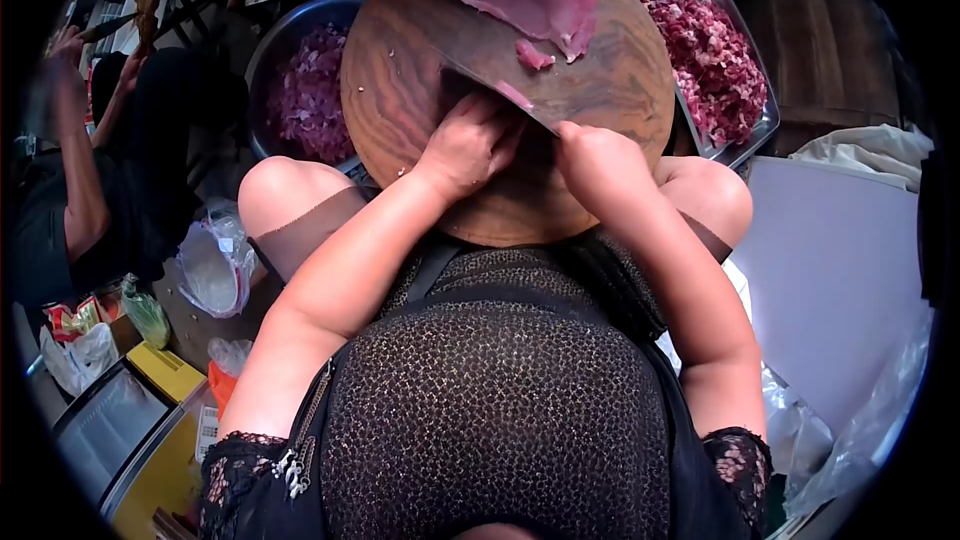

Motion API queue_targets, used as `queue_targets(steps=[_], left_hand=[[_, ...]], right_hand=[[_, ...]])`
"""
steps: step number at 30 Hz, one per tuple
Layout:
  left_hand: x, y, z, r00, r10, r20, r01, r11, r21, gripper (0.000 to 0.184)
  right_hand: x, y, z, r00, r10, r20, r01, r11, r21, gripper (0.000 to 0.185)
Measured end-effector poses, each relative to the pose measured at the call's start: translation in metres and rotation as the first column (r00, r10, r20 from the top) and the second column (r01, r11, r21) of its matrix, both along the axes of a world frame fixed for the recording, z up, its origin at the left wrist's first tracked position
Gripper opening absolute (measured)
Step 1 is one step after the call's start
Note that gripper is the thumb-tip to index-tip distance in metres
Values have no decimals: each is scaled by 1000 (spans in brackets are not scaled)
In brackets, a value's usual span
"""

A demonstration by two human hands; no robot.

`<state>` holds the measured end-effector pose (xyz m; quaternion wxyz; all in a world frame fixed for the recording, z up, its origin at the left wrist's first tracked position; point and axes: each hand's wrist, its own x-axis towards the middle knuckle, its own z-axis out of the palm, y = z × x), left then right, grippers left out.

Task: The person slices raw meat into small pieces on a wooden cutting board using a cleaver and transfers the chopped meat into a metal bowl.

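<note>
A round wooden chopping board [390,70] rests across the lap. My right hand [600,162] is closed on the handle end of a knife [462,80], whose dark blade slants up and left over the board. Tucked close to the near side of the blade, my left hand [468,145] has its fingers curled. What lies under those fingers is hidden. Just beyond the blade sits a thin strip of pink meat [515,95]. Farther off on the board are a small meat piece [534,55] and several flat meat slices [545,2].
Chopped meat [310,100] fills a metal bowl [262,115] left of the board. At right, a metal tray [768,110] holds a heap of minced meat [700,40]. Another person's arm [82,170] shows at far left. Plastic bags [215,260] and a pale panel [830,270] flank the legs.
</note>
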<state>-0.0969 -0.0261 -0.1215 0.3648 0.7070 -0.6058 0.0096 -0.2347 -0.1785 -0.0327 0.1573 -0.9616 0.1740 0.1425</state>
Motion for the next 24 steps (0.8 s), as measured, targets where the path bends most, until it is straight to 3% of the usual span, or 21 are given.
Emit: queue_targets(steps=[1, 4, 7, 9, 11, 12, 17, 20, 24], left_hand=[[2, -2, 0, 1000, 0, 19, 1, 1000, -26, 35], [-5, 6, 5, 1000, 8, -7, -9, 1000, -29, 35], [-6, 8, 9, 1000, 29, -9, -29, 999, -33, 32], [-8, 10, 8, 999, 50, -7, -49, 997, 55, 31], [-8, 9, 7, 998, 35, 45, -36, 999, 16, 31], [-8, 7, 5, 998, 44, 45, -43, 999, -19, 30], [-7, 10, 2, 1000, 9, 23, -8, 999, -38, 30], [-5, 10, -3, 1000, -9, -25, 9, 1000, -16, 38], [-10, 21, 1, 999, 25, 30, -26, 999, 47, 37]], right_hand=[[7, -3, -3, 1000, 2, 9, -2, 1000, -9, 20], [7, -2, -17, 898, -53, 437, 55, 998, 7, 17], [-17, -4, 4, 952, -38, 304, 41, 999, -5, 20], [-33, 1, 15, 957, -3, 291, 9, 1000, -19, 18], [-42, 5, 28, 998, -8, 62, 10, 1000, -27, 19], [-42, 5, 27, 1000, -4, 31, 6, 998, -61, 18], [-10, 15, 6, 998, 49, 40, -46, 996, -77, 12], [12, 16, -17, 927, -48, 372, 54, 999, -4, 15], [-6, 14, -3, 918, -23, 396, 38, 999, -31, 15]])
